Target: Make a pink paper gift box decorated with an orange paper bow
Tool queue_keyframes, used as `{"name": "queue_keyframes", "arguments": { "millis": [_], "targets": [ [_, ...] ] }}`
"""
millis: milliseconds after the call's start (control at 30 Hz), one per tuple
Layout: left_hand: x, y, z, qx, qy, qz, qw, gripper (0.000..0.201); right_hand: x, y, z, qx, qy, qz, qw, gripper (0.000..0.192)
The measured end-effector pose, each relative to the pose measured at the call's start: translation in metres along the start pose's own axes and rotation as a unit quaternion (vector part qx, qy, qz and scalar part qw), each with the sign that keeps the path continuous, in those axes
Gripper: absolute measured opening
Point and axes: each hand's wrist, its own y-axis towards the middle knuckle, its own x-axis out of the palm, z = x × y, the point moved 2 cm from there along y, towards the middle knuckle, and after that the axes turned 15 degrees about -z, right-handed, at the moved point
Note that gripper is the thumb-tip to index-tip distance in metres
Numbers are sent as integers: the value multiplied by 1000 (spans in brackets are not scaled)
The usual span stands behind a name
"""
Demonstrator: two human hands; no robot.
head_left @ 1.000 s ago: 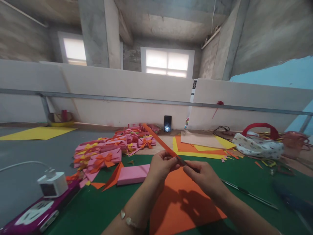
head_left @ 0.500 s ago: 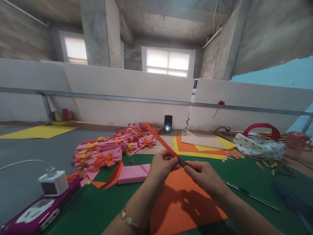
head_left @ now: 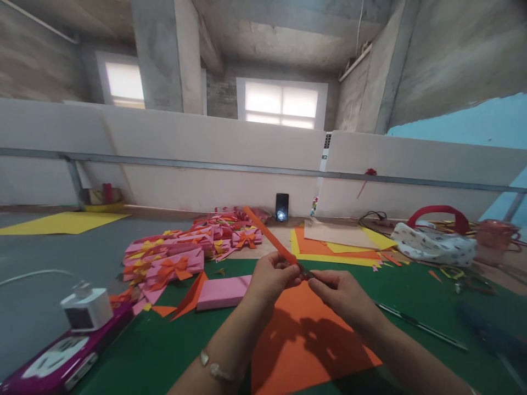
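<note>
My left hand (head_left: 275,277) pinches an orange paper strip (head_left: 267,233) between thumb and fingers; the strip slants up and away to the left. Closed around a slim dark tool (head_left: 305,272), my right hand (head_left: 338,291) holds its tip against the strip's lower end. The tool's kind cannot be made out, as fingers cover most of it. Beneath both hands lies an orange paper sheet (head_left: 304,351), with their shadows on it. A folded pink paper packet (head_left: 222,292) rests left of my left wrist, beside a folded orange piece (head_left: 190,299).
Pink packets with orange and yellow bows (head_left: 177,266) are heaped at the left. A purple power strip (head_left: 78,351) with a white charger (head_left: 87,310) sits front left. To the right lie a pen (head_left: 420,325) and a blue tool (head_left: 494,334). A phone (head_left: 282,207) stands at the back.
Both hands stay nearly in place, still holding the strip and the dark tool. The strip's lower end has shifted slightly at the fingers, and the whole view has moved a little.
</note>
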Motion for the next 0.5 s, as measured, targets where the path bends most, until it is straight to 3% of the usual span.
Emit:
{"name": "queue_keyframes", "arguments": {
  "millis": [500],
  "targets": [
    [-4, 4, 0, -15, 31, -7, 999, 24, 0, 2, 6, 18, 2, -4, 1000, 32]
  ]
}}
